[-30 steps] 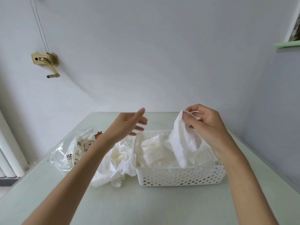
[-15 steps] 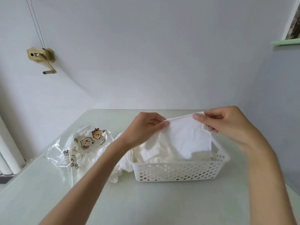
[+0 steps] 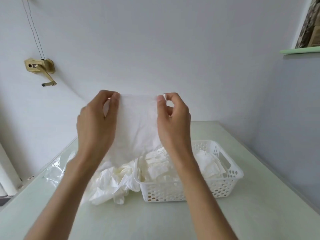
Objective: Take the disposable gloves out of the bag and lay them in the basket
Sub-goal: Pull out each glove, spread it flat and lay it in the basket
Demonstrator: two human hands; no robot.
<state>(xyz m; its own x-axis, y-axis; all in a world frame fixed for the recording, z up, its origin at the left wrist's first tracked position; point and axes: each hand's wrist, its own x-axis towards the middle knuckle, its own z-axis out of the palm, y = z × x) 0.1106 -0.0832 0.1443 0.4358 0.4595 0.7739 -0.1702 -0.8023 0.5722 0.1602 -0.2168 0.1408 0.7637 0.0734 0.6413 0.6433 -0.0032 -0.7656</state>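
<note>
A thin white disposable glove (image 3: 138,125) hangs spread out between my hands, above the table. My left hand (image 3: 97,123) pinches its upper left corner and my right hand (image 3: 171,122) pinches its upper right corner. Below stands a white perforated basket (image 3: 225,186) with several folded white gloves (image 3: 207,165) lying inside. Left of the basket, a loose heap of white gloves (image 3: 112,182) rests on the table. The clear plastic bag (image 3: 55,168) lies further left, mostly hidden behind my left forearm.
The pale green table (image 3: 155,220) runs up to a grey wall at the back and right. A brass hand crank (image 3: 41,70) is fixed to the wall at left. A white radiator pipe (image 3: 7,172) stands at the left edge.
My left hand took hold of the glove that my right hand held alone. Both hands then lifted it higher and stretched it flat between them.
</note>
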